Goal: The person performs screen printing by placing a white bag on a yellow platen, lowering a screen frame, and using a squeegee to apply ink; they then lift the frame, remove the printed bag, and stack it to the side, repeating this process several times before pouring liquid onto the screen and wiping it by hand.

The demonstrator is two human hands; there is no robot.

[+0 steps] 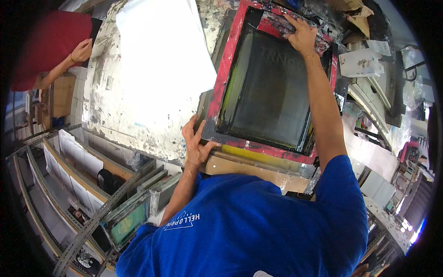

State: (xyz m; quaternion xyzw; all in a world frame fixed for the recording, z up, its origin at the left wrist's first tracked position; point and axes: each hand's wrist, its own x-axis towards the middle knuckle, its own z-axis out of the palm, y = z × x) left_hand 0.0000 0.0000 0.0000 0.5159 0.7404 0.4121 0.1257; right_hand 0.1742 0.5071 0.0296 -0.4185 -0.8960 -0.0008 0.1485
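Note:
In front of me lies a screen printing frame (226, 60) with pink-red, ink-stained rails and a dark mesh (274, 94). My left hand (197, 150) is at its near left corner, fingers spread and the thumb touching the rail. At the far end, my right hand (303, 38) rests over a red and black ink-smeared bar (272, 24) that looks like a squeegee. Its thumb and index finger lie on either side of the bar; the other fingers are partly hidden. White paper sheets (161, 51) lie left of the frame.
The sheets lie on a paint-spotted table (104, 106). Beyond it at the left, another person in a red shirt (55, 41) stands with one hand at the table edge. Metal shelving (99, 207) with boards and screens fills the lower left. A white plastic container (360, 63) sits at the right.

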